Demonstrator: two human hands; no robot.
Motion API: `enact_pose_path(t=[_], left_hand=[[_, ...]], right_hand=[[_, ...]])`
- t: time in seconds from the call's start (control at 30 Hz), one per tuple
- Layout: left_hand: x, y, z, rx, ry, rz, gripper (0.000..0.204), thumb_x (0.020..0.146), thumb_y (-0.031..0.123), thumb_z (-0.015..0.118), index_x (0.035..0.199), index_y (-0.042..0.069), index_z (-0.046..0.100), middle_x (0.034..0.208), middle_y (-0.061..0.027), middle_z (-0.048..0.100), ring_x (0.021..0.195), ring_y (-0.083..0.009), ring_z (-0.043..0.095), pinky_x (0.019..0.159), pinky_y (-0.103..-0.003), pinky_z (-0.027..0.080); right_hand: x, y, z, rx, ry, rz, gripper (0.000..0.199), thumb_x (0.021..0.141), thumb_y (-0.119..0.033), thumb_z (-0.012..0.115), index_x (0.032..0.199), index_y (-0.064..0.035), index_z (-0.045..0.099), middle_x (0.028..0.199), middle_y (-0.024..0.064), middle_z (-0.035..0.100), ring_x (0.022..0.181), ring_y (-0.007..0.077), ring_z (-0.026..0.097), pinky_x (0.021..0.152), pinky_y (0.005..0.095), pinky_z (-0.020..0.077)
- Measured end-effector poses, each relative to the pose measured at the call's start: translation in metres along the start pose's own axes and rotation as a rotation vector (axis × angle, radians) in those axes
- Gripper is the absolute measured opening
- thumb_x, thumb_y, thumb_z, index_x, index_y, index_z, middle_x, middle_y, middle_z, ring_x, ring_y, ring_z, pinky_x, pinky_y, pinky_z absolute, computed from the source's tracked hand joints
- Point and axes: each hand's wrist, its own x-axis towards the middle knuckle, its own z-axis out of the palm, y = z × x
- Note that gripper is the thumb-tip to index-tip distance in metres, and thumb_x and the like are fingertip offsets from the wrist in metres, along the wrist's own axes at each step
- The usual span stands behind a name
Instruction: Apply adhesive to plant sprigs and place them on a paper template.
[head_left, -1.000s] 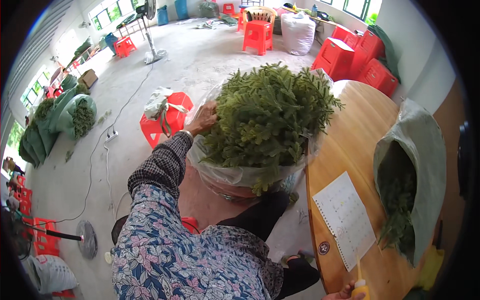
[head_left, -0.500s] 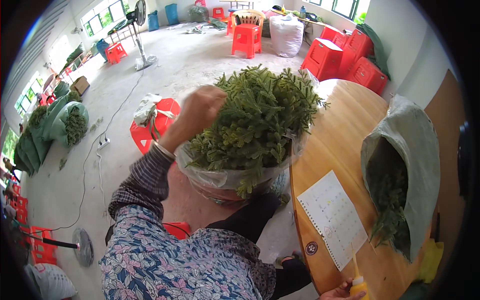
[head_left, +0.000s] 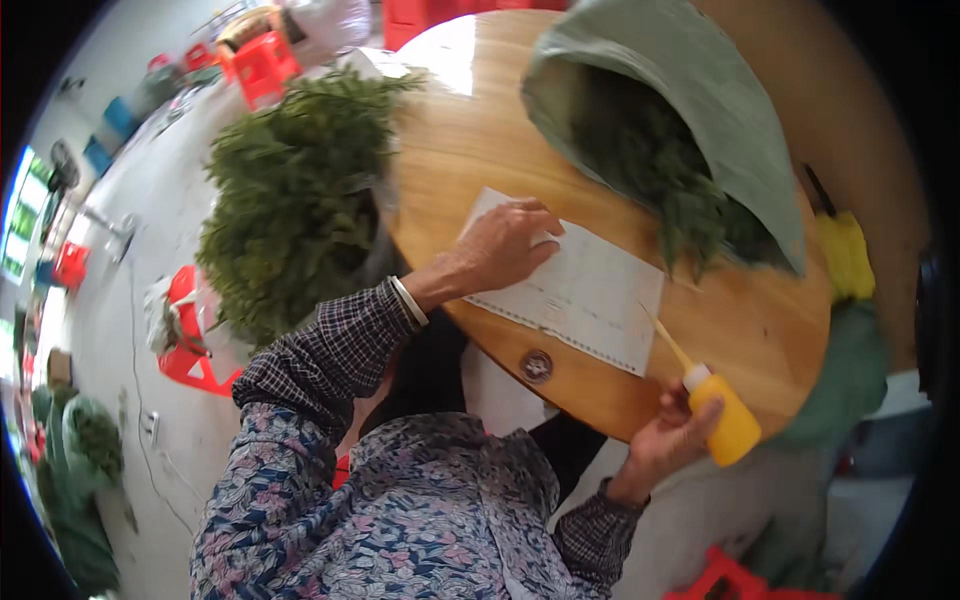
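Observation:
My left hand (head_left: 507, 243) hovers over or rests on a white printed sheet (head_left: 590, 285) with a perforated edge; which of the two I cannot tell. Its fingers are bent and look apart, with nothing visible between them. In my right hand (head_left: 672, 437), at the table's near edge, is a yellow squeeze bottle (head_left: 733, 420) with a white collar and a long thin nozzle, tilted toward the sheet. Left of the table stands a big bundle of green artificial fir sprigs (head_left: 300, 200) in clear plastic. Beyond the sheet, more green sprigs (head_left: 690, 225) spill from a grey-green sack (head_left: 740, 110).
The round-edged wooden table (head_left: 455, 130) carries the sheet and sack. A red stool (head_left: 185, 325) stands beyond the bundle at left, another red stool (head_left: 265, 68) farther back. Yellow cloth (head_left: 846, 255) hangs past the table's right side. Green sacks (head_left: 75, 480) lie on the floor at left.
My view has swung right toward the table. My left hand has gone from above the fir bundle to the sheet. The right hand still holds the bottle, now more fully in view.

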Motion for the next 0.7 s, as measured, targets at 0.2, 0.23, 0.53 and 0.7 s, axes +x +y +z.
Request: enact_pose_path(t=[0.2, 0.23, 0.53, 0.7], left_hand=[[0.073, 0.009, 0.041, 0.019, 0.007, -0.077, 0.023, 0.078, 0.009, 0.065, 0.1, 0.001, 0.064, 0.107, -0.0118, 0.061, 0.087, -0.0271, 0.06, 0.077, -0.035, 0.049], [0.07, 0.007, 0.045, 0.045, 0.005, -0.065, 0.024, 0.078, 0.009, 0.065, 0.101, 0.001, 0.064, 0.109, -0.0121, 0.06, 0.089, -0.0276, 0.059, 0.078, -0.035, 0.049], [0.049, 0.02, 0.061, 0.178, -0.048, 0.084, 0.038, 0.079, 0.013, 0.063, 0.117, 0.007, 0.059, 0.12, -0.0125, 0.055, 0.11, -0.0295, 0.053, 0.091, -0.039, 0.045], [0.054, 0.021, 0.068, 0.131, 0.066, 0.343, 0.051, 0.073, 0.007, 0.062, 0.123, 0.011, 0.051, 0.125, -0.0182, 0.046, 0.102, -0.0344, 0.051, 0.086, -0.042, 0.044]], right_hand=[[0.049, -0.034, 0.026, -0.147, 0.071, -0.05, 0.039, 0.086, -0.018, 0.061, 0.12, -0.0042, 0.047, 0.104, 0.0151, 0.063, 0.065, 0.0172, 0.061, 0.052, 0.0181, 0.0458], [0.048, -0.033, 0.026, -0.153, 0.083, -0.038, 0.04, 0.086, -0.018, 0.062, 0.12, -0.0037, 0.047, 0.103, 0.0149, 0.063, 0.065, 0.0171, 0.061, 0.052, 0.0182, 0.046], [0.005, -0.013, 0.011, -0.065, 0.164, -0.081, 0.034, 0.088, -0.026, 0.062, 0.109, 0.0008, 0.056, 0.09, 0.0097, 0.064, 0.064, 0.0143, 0.06, 0.054, 0.0187, 0.0458], [-0.021, -0.009, 0.02, -0.057, 0.068, -0.025, 0.038, 0.092, -0.033, 0.059, 0.109, 0.0002, 0.055, 0.085, 0.007, 0.062, 0.066, 0.0119, 0.058, 0.057, 0.0187, 0.0439]])
